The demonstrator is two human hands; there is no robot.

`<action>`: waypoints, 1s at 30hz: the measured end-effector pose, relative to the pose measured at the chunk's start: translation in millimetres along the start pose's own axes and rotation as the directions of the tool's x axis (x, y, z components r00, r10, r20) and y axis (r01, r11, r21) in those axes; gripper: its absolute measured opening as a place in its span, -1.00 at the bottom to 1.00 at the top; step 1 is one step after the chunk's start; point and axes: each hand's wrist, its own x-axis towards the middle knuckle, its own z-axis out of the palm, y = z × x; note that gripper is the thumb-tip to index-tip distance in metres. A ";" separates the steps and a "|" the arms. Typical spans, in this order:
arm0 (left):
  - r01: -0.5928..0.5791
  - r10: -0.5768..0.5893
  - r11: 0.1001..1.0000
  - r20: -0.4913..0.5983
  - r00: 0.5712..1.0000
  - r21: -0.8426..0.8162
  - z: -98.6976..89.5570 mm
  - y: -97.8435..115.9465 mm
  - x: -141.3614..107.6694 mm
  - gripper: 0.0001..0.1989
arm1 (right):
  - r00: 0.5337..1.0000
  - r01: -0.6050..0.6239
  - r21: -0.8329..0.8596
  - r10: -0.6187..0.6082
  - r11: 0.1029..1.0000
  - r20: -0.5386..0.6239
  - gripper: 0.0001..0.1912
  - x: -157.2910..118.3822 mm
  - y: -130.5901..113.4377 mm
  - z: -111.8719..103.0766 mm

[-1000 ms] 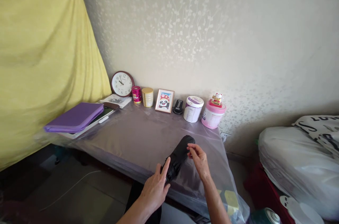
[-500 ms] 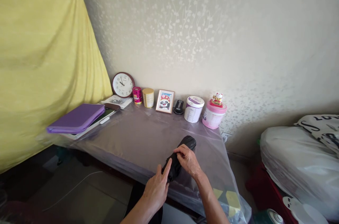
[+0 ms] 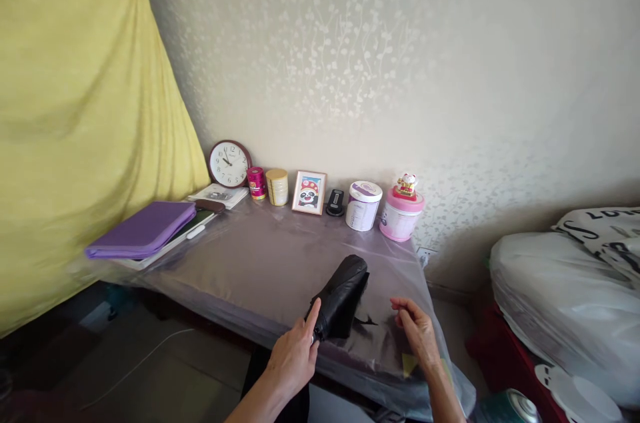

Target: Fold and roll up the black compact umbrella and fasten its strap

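Observation:
A folded black umbrella [image 3: 343,293] lies slanted over the front right part of the table, its far end pointing up and to the right. My left hand [image 3: 295,353] is closed around its near end, with the index finger stretched along the fabric. A loose flap of fabric hangs along the umbrella's right side, and a thin dark strip, perhaps its strap [image 3: 367,321], sticks out there. To the right, apart from the umbrella, my right hand [image 3: 416,330] hovers over the table with bent fingers and thumb apart, holding nothing visible.
Plastic sheeting covers the table [image 3: 250,256]. Along the wall stand a clock [image 3: 230,163], a pink can [image 3: 257,183], a picture frame [image 3: 309,192], a white tub [image 3: 363,206] and a pink-lidded tub [image 3: 401,216] bearing a cat figurine. A purple folder [image 3: 143,228] lies left.
My right hand has let go of the umbrella and moved right. The umbrella's fabric has loosened, with a flap spreading on its right side. My left hand keeps its hold.

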 end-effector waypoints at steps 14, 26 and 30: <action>0.252 -0.206 0.648 0.153 0.967 -0.719 -22.4 -33.5 4.3 -0.29 | 0.999 0.024 -0.059 -0.023 0.998 0.026 -0.65 -2.9 21.7 -0.8; 0.228 -0.224 0.972 -0.062 0.973 0.061 -21.0 -25.0 16.0 -0.17 | 0.995 0.093 -0.078 -0.091 0.993 0.031 -0.67 -1.4 30.1 -0.2; 0.205 -0.209 0.974 -0.031 0.977 -0.101 -32.3 -33.7 15.3 -0.26 | 0.995 0.095 -0.071 -0.094 0.993 0.015 -0.67 -1.8 28.1 0.2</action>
